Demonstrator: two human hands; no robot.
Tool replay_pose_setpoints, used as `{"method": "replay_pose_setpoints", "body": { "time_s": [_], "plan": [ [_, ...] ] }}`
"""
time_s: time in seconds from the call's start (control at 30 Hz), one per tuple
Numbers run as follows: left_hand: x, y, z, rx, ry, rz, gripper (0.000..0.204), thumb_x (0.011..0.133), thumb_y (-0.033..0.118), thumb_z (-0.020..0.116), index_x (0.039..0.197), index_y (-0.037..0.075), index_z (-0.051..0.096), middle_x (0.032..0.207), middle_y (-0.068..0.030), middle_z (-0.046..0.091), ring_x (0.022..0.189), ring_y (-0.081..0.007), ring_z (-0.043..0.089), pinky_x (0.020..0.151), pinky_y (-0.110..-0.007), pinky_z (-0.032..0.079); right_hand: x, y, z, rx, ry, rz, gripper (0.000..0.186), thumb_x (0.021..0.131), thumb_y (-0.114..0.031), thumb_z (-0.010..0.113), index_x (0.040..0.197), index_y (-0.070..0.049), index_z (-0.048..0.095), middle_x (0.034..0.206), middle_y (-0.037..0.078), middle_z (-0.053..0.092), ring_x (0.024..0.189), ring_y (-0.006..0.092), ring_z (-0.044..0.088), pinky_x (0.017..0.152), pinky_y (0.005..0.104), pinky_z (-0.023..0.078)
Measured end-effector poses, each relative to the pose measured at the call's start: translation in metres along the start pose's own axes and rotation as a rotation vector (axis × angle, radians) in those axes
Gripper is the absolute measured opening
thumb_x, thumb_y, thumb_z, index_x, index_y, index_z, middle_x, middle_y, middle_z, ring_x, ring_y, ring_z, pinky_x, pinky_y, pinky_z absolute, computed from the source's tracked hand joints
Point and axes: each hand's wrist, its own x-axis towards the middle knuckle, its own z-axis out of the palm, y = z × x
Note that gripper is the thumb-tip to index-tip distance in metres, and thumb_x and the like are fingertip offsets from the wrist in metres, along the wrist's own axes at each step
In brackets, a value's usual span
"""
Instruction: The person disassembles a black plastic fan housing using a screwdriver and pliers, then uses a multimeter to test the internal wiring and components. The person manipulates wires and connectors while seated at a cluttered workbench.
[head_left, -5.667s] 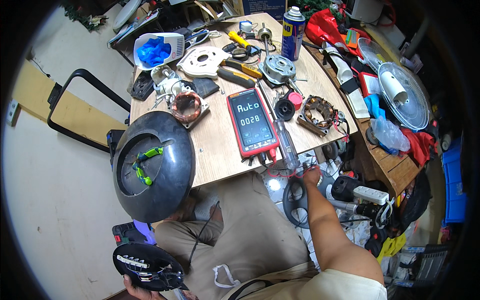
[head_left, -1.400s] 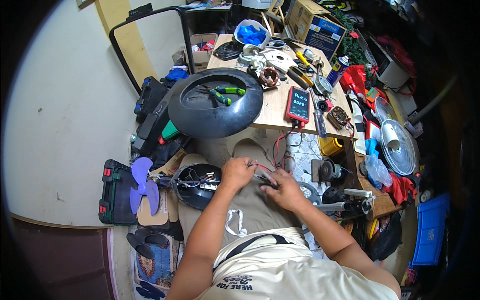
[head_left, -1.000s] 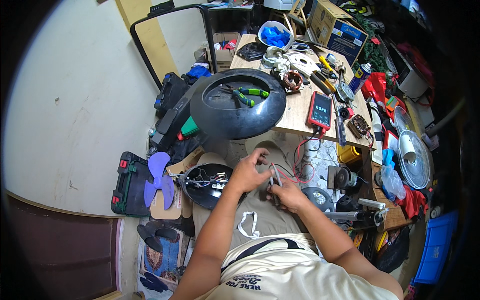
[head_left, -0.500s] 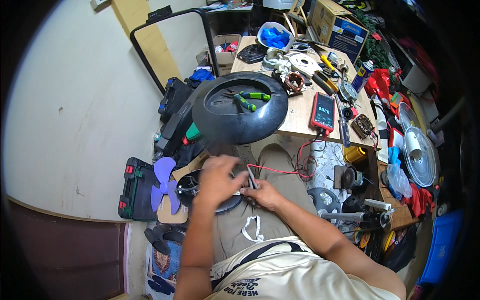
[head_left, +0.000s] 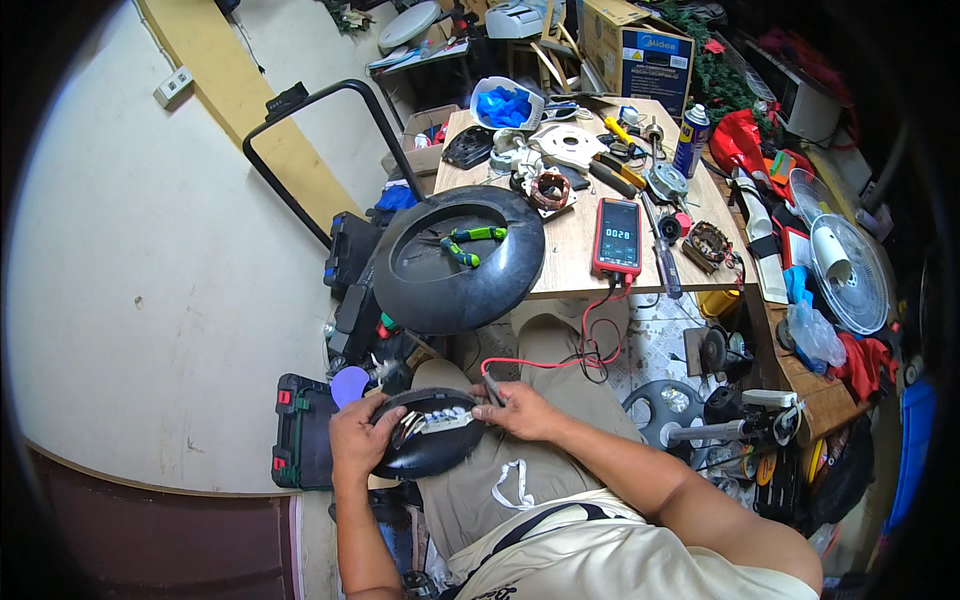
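My left hand (head_left: 358,438) grips the rim of a round black fan base (head_left: 430,463), held tilted over my lap. Inside the base show several wires and a pale switch block (head_left: 446,419). My right hand (head_left: 524,412) is closed on a test probe (head_left: 492,388) at the right rim, close to the switch block. Whether the tip touches a contact is too small to tell. Its red lead (head_left: 530,363) runs up to a red multimeter (head_left: 617,238) with a lit screen on the table.
A large black round fan stand cover (head_left: 460,300) carries green-handled pliers (head_left: 468,242). Motor parts, a screwdriver (head_left: 667,262) and a spray can (head_left: 690,143) crowd the wooden table (head_left: 570,283). A black tool case (head_left: 303,430) stands at left, beside a purple fan blade (head_left: 350,384).
My left hand has moved left and down onto the fan base's rim. The base is now tilted up, showing its wires. The view has shifted, and the multimeter's reading has changed.
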Motion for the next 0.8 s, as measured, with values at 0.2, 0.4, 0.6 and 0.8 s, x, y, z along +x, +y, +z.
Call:
{"method": "replay_pose_setpoints", "body": {
  "time_s": [0.2,0.4,0.6,0.8],
  "plan": [
    [0.01,0.012,0.032,-0.105,0.17,-0.008,0.036,0.088,0.024,0.089,0.11,-0.002,0.078,0.096,-0.0178,0.078,0.089,-0.0286,0.074,0.083,-0.038,0.057,-0.006,-0.041,-0.037,0.098,0.204,-0.115,0.039,0.1,-0.019,0.08,0.134,0.0,0.07,0.105,0.003,0.076,0.096,0.0092,0.067,0.089,0.0297,0.055],
    [-0.022,0.05,0.141,-0.617,0.249,-0.324,0.039,0.101,0.03,0.079,0.12,-0.003,0.073,0.106,-0.0117,0.075,0.099,-0.0213,0.07,0.091,-0.035,0.056,-0.034,-0.057,-0.083,0.01,0.482,-0.073,0.029,0.095,-0.019,0.086,0.114,-0.002,0.074,0.092,0.0,0.073,0.086,0.0078,0.064,0.079,0.0269,0.052],
    [-0.063,0.058,0.191,-1.002,0.212,-0.599,0.037,0.111,0.027,0.065,0.132,-0.003,0.059,0.117,-0.0089,0.068,0.11,-0.0128,0.062,0.103,-0.029,0.049,-0.033,-0.055,-0.104,0.036,0.554,-0.053,0.025,0.098,-0.025,0.08,0.111,-0.004,0.074,0.081,-0.001,0.064,0.067,0.0058,0.056,0.061,0.0259,0.047],
    [-0.071,0.054,0.175,-1.207,-0.021,-0.867,0.048,0.11,0.03,0.064,0.143,0.0,0.048,0.124,-0.008,0.066,0.102,-0.0136,0.067,0.085,-0.031,0.057,-0.062,-0.058,-0.098,0.294,0.444,0.043,0.054,0.108,-0.053,0.059,0.118,-0.002,0.071,0.089,0.004,0.059,0.058,0.0095,0.056,0.051,0.0268,0.049]
  ]
}}
